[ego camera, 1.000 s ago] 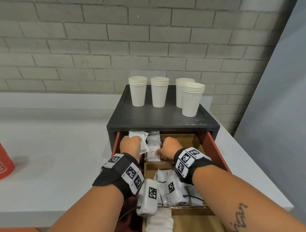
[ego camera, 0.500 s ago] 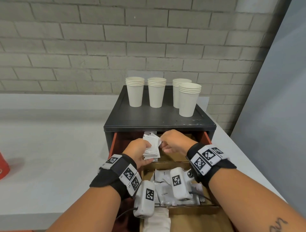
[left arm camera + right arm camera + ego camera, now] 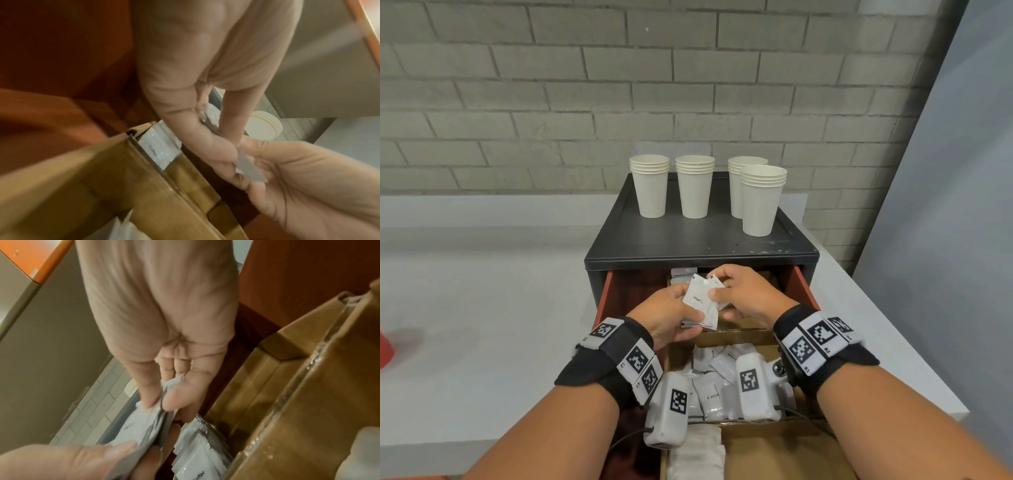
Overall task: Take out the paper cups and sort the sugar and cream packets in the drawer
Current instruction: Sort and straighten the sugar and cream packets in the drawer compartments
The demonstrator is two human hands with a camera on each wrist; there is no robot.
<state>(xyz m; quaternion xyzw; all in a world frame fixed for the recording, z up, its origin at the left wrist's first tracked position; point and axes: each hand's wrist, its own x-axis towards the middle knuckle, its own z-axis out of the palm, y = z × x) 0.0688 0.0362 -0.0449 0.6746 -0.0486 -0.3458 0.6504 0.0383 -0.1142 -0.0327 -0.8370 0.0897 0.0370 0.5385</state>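
A small stack of packets (image 3: 700,303) was pinched between the left hand (image 3: 666,317) and right hand (image 3: 743,296) above the drawer (image 3: 803,286), its rear compartment lying directly beneath both hands

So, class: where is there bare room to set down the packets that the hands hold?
Free: the grey counter left of the cabinet; the cabinet top in front of the cup stacks; the cardboard compartment nearest the camera. Crowded: the middle compartment, heaped with cream packets.

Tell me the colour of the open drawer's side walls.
Reddish-brown; the drawer's side walls show best in the head view.
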